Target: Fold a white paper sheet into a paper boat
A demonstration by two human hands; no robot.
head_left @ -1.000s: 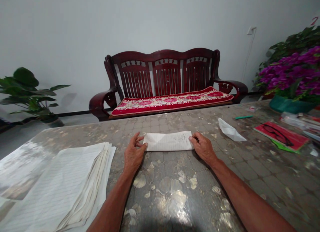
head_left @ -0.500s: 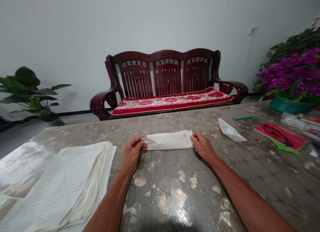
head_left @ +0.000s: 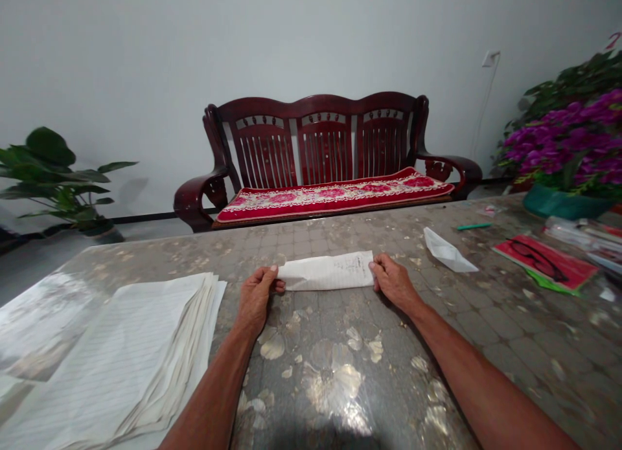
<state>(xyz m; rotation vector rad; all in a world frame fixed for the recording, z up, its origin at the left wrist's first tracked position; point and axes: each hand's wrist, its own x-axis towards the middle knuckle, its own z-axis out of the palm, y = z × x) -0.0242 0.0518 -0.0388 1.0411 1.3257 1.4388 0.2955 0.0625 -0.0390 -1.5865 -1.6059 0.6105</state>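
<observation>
A long folded strip of lined paper (head_left: 325,272) is held just over the table, with handwriting near its right end. My left hand (head_left: 257,293) pinches the strip's left end between thumb and fingers. At the opposite end, my right hand (head_left: 392,280) is closed on the paper's edge in the same way. To the right of that hand lies a folded white paper boat (head_left: 449,250). A thick stack of lined paper sheets (head_left: 131,346) rests left of my left forearm.
Dark glasses (head_left: 539,259) lie on a red booklet (head_left: 578,269) at the right, with a green pen (head_left: 473,226) behind. Purple flowers in a teal pot (head_left: 558,204) stand at the far right. Beyond the patterned table (head_left: 311,359) is a wooden bench (head_left: 323,142).
The paper's left end looks flatter, and my left thumb sits slightly differently on it. Both hands stay at the two ends.
</observation>
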